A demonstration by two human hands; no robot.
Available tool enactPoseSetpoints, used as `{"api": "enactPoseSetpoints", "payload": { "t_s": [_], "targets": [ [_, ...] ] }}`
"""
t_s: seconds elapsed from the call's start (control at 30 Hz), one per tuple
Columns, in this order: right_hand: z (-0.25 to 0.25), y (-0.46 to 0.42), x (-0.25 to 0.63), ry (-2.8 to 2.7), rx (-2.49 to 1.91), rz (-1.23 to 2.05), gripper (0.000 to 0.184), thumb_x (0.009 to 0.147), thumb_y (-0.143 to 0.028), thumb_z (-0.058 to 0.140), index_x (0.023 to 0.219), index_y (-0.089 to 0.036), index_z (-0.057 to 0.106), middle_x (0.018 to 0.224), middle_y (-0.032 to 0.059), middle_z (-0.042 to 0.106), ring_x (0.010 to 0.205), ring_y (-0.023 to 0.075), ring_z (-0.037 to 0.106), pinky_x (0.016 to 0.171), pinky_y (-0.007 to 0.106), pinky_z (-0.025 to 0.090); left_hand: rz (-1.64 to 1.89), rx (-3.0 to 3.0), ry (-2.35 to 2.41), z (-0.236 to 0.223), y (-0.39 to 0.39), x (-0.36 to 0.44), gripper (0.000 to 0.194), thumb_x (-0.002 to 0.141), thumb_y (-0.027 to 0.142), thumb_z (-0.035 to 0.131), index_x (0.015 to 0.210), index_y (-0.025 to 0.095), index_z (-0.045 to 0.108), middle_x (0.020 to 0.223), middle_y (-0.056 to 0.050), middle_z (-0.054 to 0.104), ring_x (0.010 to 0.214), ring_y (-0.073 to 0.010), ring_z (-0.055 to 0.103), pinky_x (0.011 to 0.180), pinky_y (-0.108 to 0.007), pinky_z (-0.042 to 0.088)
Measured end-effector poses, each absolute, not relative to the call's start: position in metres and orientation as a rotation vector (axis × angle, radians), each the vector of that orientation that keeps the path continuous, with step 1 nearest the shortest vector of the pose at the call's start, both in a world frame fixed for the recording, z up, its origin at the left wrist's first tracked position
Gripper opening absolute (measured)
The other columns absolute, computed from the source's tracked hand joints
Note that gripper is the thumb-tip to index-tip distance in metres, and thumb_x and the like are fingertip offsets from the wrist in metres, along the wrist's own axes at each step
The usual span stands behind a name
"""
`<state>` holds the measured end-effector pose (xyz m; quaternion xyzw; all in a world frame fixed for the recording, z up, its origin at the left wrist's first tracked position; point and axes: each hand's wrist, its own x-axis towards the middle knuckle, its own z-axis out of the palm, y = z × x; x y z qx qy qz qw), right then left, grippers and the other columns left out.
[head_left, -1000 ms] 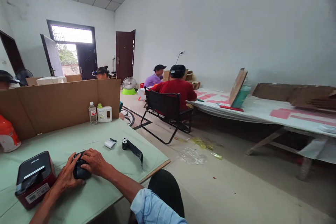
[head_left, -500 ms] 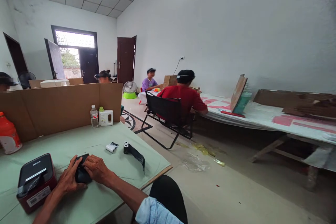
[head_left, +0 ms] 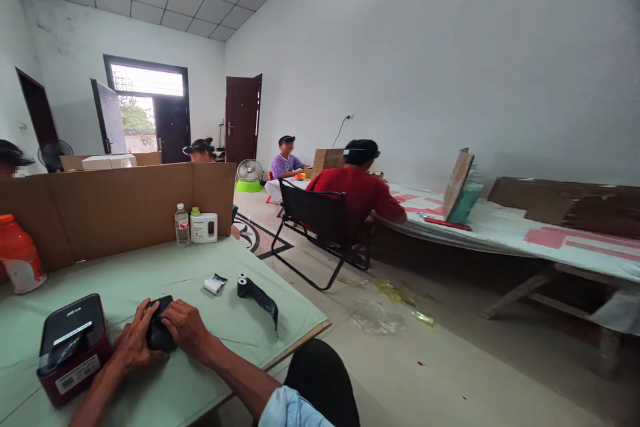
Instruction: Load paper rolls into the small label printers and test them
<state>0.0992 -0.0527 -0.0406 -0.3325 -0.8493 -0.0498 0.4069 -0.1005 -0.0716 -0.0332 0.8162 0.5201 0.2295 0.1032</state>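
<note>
Both my hands are closed round a small black object (head_left: 159, 333) that rests on the pale green table (head_left: 150, 273). My left hand (head_left: 131, 345) grips it from the left, my right hand (head_left: 187, 328) from the right and top. A red and black label printer (head_left: 74, 347) stands just left of my left hand. Beyond my hands lie a small white roll (head_left: 215, 283) and a black roll with a trailing black ribbon (head_left: 257, 293).
A cardboard screen (head_left: 120, 207) lines the table's far edge, with a water bottle (head_left: 182, 225), a white jug (head_left: 204, 227) and an orange bottle (head_left: 19, 257) before it. Several people sit around; one in red on a black folding chair (head_left: 320, 227) at a long table (head_left: 525, 233).
My hands stay closed on the black object with only small shifts of the fingers. The view has tilted up and drifted slightly left. The person in red leaned further towards the long table.
</note>
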Motion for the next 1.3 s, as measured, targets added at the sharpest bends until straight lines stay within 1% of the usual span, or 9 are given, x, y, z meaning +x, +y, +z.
{"api": "enactPoseSetpoints", "payload": {
  "t_s": [0.23,0.37,0.47,0.57,0.7,0.77,0.97,1.17,1.3],
  "targets": [
    [-0.034,-0.044,0.098,-2.159,-0.866,-0.087,0.018,0.101,-0.02,0.056,0.088,-0.021,0.069,0.087,0.0041,0.074,0.084,0.0192,0.067,0.081,0.029,0.051,0.653,2.403,1.549,-0.035,-0.07,-0.101,0.104,0.063,0.034,0.075,0.158,0.028,0.033,0.17,-0.017,0.024,0.111,-0.0349,0.071,0.093,-0.044,0.055],
    [-0.029,-0.044,0.099,-2.195,-0.866,-0.065,0.009,0.098,-0.021,0.062,0.094,-0.021,0.07,0.092,0.004,0.075,0.088,0.0196,0.068,0.084,0.029,0.052,0.623,2.414,1.594,-0.035,-0.069,-0.099,0.106,0.062,0.034,0.076,0.159,0.027,0.033,0.17,-0.017,0.024,0.122,-0.038,0.066,0.097,-0.045,0.055],
    [-0.026,-0.046,0.099,-2.226,-0.86,-0.048,0.004,0.095,-0.021,0.066,0.096,-0.022,0.07,0.094,0.0032,0.075,0.09,0.0197,0.067,0.085,0.029,0.052,0.605,2.424,1.638,-0.034,-0.071,-0.098,0.107,0.062,0.034,0.077,0.159,0.026,0.033,0.17,-0.017,0.025,0.122,-0.0385,0.066,0.099,-0.046,0.054],
    [-0.026,-0.05,0.099,-2.227,-0.88,-0.036,0.009,0.095,-0.018,0.064,0.099,-0.022,0.071,0.1,0.0042,0.074,0.095,0.0202,0.067,0.089,0.03,0.053,0.611,2.432,1.626,-0.035,-0.071,-0.098,0.105,0.063,0.034,0.077,0.159,0.029,0.034,0.171,-0.015,0.024,0.118,-0.0364,0.069,0.099,-0.044,0.054],
    [-0.032,-0.056,0.1,-2.187,-0.967,0.016,0.024,0.089,-0.011,0.064,0.11,-0.022,0.072,0.124,0.0068,0.072,0.114,0.0222,0.064,0.099,0.034,0.052,0.63,2.424,1.58,-0.04,-0.067,-0.102,0.105,0.064,0.034,0.076,0.159,0.025,0.035,0.17,-0.018,0.024,0.119,-0.0368,0.068,0.097,-0.043,0.054],
    [-0.035,-0.057,0.101,-2.191,-1.008,0.045,0.03,0.086,-0.008,0.065,0.111,-0.022,0.073,0.129,0.0066,0.071,0.118,0.023,0.063,0.101,0.034,0.053,0.643,2.43,1.556,-0.043,-0.065,-0.104,0.104,0.064,0.034,0.076,0.16,0.025,0.035,0.17,-0.018,0.024,0.116,-0.0367,0.069,0.094,-0.043,0.055],
    [-0.045,-0.053,0.098,-2.135,-1.02,0.102,0.036,0.078,-0.004,0.066,0.109,-0.02,0.077,0.13,0.0086,0.072,0.122,0.024,0.063,0.105,0.037,0.052,0.714,2.459,1.499,-0.05,-0.061,-0.109,0.103,0.066,0.033,0.076,0.16,0.034,0.034,0.169,-0.014,0.027,0.112,-0.0325,0.071,0.091,-0.04,0.057],
    [-0.058,-0.05,0.091,-2.027,-1.015,0.111,0.039,0.072,-0.002,0.065,0.103,-0.022,0.078,0.129,0.0088,0.074,0.123,0.0278,0.064,0.11,0.046,0.049,0.712,2.433,1.496,-0.048,-0.061,-0.107,0.101,0.064,0.031,0.076,0.158,0.029,0.036,0.169,-0.017,0.026,0.122,-0.0368,0.066,0.098,-0.045,0.056],
    [-0.062,-0.051,0.088,-1.941,-0.989,0.147,0.044,0.07,-0.001,0.062,0.105,-0.023,0.078,0.132,0.0086,0.073,0.119,0.0264,0.067,0.111,0.045,0.05,0.684,2.417,1.514,-0.044,-0.063,-0.105,0.098,0.067,0.03,0.073,0.157,0.028,0.036,0.17,-0.018,0.022,0.125,-0.0378,0.065,0.1,-0.046,0.055]
  ]
}}
